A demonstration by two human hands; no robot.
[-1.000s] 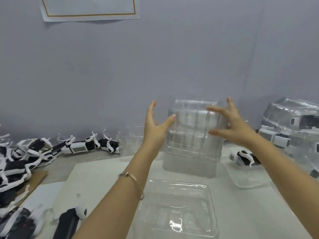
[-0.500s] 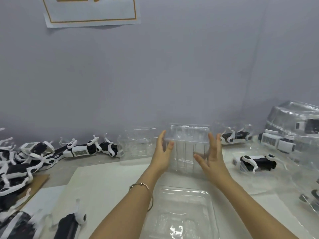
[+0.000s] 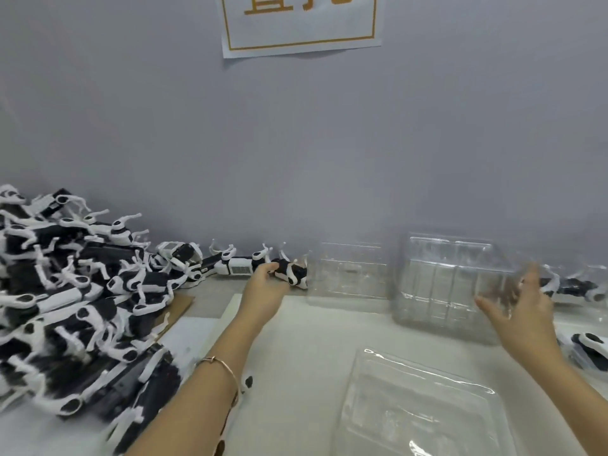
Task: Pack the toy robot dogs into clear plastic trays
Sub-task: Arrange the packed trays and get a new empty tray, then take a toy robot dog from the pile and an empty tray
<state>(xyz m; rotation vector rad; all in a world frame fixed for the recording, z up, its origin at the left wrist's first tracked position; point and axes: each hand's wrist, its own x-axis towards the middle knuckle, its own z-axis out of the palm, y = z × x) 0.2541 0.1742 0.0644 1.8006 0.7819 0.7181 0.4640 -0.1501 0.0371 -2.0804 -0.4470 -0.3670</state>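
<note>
Background: plain grey wall; a white paper sign with an orange border (image 3: 299,24) is stuck high on it and cut off by the top of the frame.
Surface: pale white worktop (image 3: 296,340) running up to the wall.
Dog supply: a heap of black-and-white plastic toy robot dogs (image 3: 65,307) fills the left side, partly lying on a brown cardboard sheet (image 3: 181,304).
Dog row: a few more dogs lie in a line along the wall; the last one, a black-and-white toy dog (image 3: 292,273), sits just left of the trays.
Left hand (image 3: 263,287): stretched out, fingertips at that last dog. Cannot tell whether the fingers have closed round it. A thin gold bracelet (image 3: 220,366) is on the wrist.
Right hand (image 3: 523,311): open, fingers spread, motion-blurred, at the right edge of the tall stack of clear ribbed plastic trays (image 3: 450,284). Contact not resolvable.
Second stack: a lower stack of clear trays (image 3: 348,274) stands just left of the tall one, against the wall.
Near tray: 1 single shallow clear plastic tray (image 3: 421,406) lies flat on the worktop between the forearms, with no dog in it.
Far right: 2 more dogs, 1 by the wall (image 3: 572,286) and 1 nearer (image 3: 592,350).
</note>
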